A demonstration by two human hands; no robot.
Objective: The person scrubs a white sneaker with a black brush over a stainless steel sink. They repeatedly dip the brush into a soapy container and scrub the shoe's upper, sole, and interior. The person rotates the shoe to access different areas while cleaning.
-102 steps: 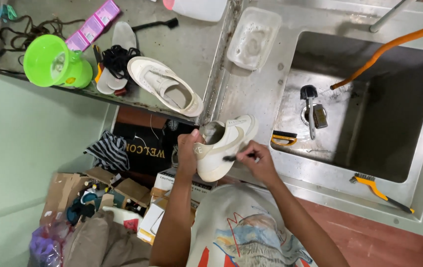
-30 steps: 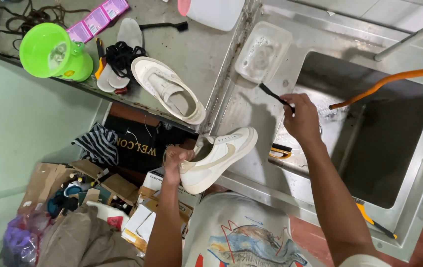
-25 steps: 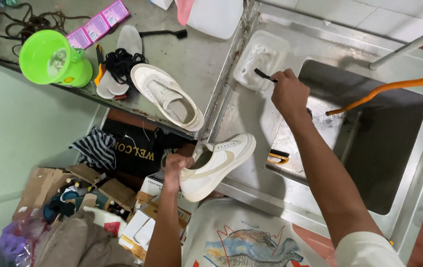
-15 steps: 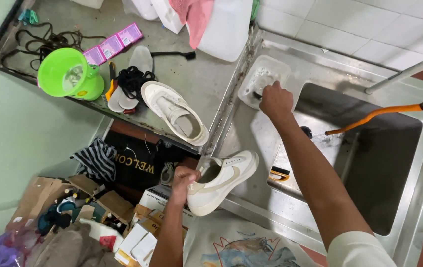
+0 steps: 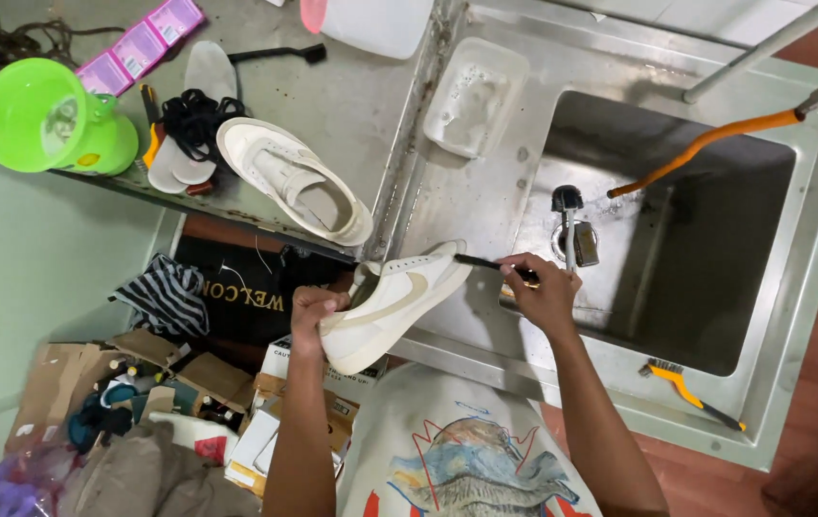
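While the left hand (image 5: 311, 308) grips the heel of a white sneaker (image 5: 392, 304), fingers curled tight, the shoe juts toward two o'clock over the steel sink (image 5: 816, 287) rim. At three o'clock of the shoe, the right hand (image 5: 545, 289) pinches a thin black brush (image 5: 481, 261), bristles touching the toe. A second sneaker (image 5: 292, 180) lies at eleven o'clock on the counter (image 5: 351, 96), a green jug (image 5: 50, 117) beyond it.

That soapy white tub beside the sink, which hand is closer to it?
Right. The right hand, holding a thin dark brush, is below the tub by the sink's edge; the left hand grips the shoe's heel, farther away.
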